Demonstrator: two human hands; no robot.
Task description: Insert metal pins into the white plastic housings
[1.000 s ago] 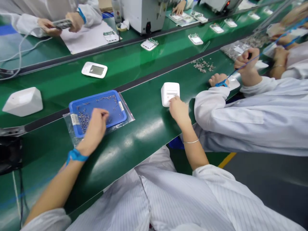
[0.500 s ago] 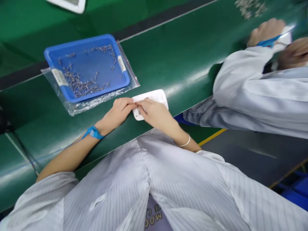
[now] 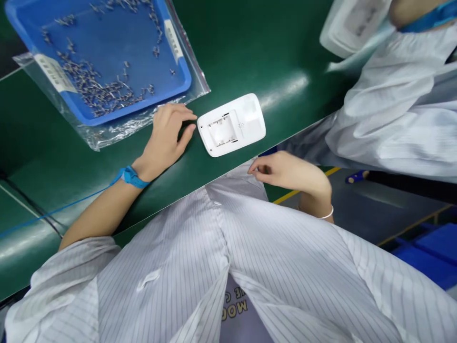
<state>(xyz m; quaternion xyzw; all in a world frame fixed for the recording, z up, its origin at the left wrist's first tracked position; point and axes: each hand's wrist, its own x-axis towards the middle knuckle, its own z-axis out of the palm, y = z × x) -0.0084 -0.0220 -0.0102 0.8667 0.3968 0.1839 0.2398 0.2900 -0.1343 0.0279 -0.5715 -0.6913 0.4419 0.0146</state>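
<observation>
A white plastic device housing [image 3: 250, 125] lies on the green work surface, its open battery compartment with small metal contacts facing up. Just left of it rests my left hand [image 3: 166, 136], thumb and fingers apart with nothing between them; the fingertips come close to the housing's left end. I cannot tell whether they touch it. My right hand [image 3: 291, 172] is off the housing, in front of the bench edge near my lap. Its fingers are curled in, thumb near the index finger, and nothing shows in them.
A blue tray [image 3: 117, 52] with many small metal parts [image 3: 103, 93] sits on a clear plastic bag [image 3: 96, 140] at the upper left. A co-worker's sleeve [image 3: 396, 105] and another white housing [image 3: 353, 26] are at the right. A blue cord runs from my left wrist strap [image 3: 130, 176].
Both hands have come off the white housing: the right has drawn back toward me and rightward, the left slightly left. The battery compartment is uncovered to view. The camera view has shifted closer.
</observation>
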